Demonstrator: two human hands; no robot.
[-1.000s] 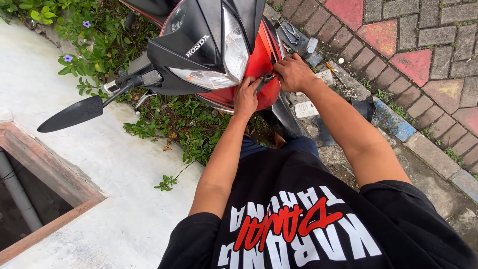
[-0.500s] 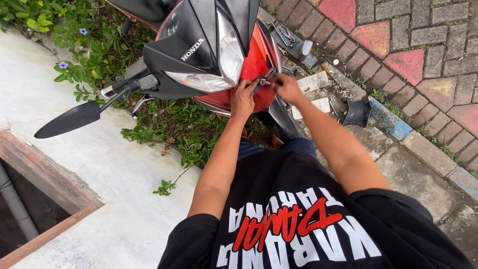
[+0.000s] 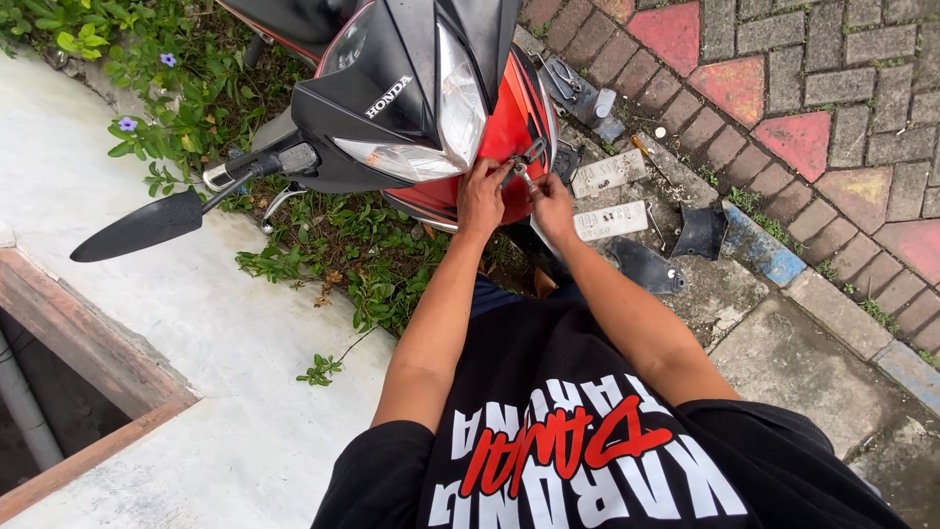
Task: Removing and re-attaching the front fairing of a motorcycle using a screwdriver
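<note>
Motorcycle (image 3: 411, 108) — rear cut off by the upper edge; front wheel hidden beneath the red fender (image 3: 504, 137). Small metal part (image 3: 522, 174) between left hand (image 3: 482, 196) and right hand (image 3: 551, 208) — too small to identify. Drain pit (image 3: 39, 382) runs past the left edge.

Lying on the brick pavement (image 3: 783, 78): two pale flat plates (image 3: 609, 196), two black plastic panels (image 3: 676, 250), beside the motorcycle (image 3: 421, 108).
</note>
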